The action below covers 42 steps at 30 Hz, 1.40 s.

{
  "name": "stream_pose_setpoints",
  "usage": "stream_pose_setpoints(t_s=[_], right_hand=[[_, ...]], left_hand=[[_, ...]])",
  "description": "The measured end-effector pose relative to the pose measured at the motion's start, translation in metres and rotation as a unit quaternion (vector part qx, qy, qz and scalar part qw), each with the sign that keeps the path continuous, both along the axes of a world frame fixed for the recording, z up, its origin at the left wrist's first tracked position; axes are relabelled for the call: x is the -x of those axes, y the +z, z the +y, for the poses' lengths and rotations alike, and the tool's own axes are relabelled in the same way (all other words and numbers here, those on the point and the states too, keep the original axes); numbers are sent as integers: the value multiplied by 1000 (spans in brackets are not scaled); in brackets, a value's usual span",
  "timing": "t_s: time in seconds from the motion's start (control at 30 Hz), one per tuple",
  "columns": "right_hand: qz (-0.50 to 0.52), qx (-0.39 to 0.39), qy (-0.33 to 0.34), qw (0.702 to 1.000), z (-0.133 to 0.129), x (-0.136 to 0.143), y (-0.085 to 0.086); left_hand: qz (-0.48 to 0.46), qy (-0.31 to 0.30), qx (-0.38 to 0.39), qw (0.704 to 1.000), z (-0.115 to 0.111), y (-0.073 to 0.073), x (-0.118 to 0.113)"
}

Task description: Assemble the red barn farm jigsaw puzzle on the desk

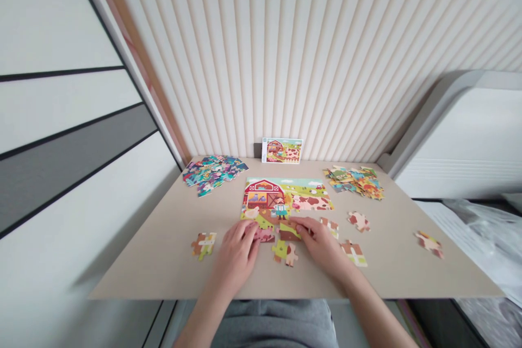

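My right hand [320,240] pinches a green-and-brown puzzle piece [289,231] at its right edge, just under the lower edge of a partly joined farm puzzle [265,197]. My left hand [238,247] rests with its fingers on the puzzle's lower left corner, over the pink pig part [266,234]; its fingertips are partly hidden. A red barn, a farmer and a spotted cow show in the joined part. Between my hands, nearer to me, lies a loose piece with green and a calf's legs [285,253].
Loose pieces lie left [203,245] and right [354,253], with a cow-patterned piece [359,221] and another [429,244] farther right. Piles of blue-purple pieces [214,171] and orange-green pieces [356,181] sit at the back. A picture card [282,150] leans against the ribbed wall.
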State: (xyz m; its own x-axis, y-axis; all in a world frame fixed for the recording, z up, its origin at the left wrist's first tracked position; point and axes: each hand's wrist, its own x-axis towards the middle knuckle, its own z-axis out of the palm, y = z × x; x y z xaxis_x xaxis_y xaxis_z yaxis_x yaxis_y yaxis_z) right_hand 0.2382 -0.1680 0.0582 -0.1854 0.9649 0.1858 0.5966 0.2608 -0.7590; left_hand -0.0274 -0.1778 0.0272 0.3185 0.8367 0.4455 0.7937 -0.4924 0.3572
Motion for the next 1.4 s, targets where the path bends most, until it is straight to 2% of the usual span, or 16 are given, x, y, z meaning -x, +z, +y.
stream_pose_setpoints(t_s=[0.2,0.37,0.53,0.73,0.97,1.1,1.27,1.4], right_hand=[[-96,-56,-11,994,0,7,-9],[-98,-72,-14,992,-8,4,-15],[-115,-84,2,990,-12,6,-14],[-133,-84,0,988,-14,8,-13],[-131,-81,8,988,-16,7,-14],[-159,-100,17,982,-18,8,-12],[-176,-107,15,979,-18,9,-11],[-183,-96,20,978,-18,11,-9]], left_hand=[[18,-16,11,1000,-7,6,-1],[24,-59,19,998,-9,10,-1],[22,-86,16,996,-11,13,-3],[45,-199,19,979,-16,31,-7],[45,-254,33,966,-18,33,-4],[47,-241,46,968,-19,38,-4],[45,-153,35,987,-18,35,-7],[47,-121,38,991,-17,31,-9]])
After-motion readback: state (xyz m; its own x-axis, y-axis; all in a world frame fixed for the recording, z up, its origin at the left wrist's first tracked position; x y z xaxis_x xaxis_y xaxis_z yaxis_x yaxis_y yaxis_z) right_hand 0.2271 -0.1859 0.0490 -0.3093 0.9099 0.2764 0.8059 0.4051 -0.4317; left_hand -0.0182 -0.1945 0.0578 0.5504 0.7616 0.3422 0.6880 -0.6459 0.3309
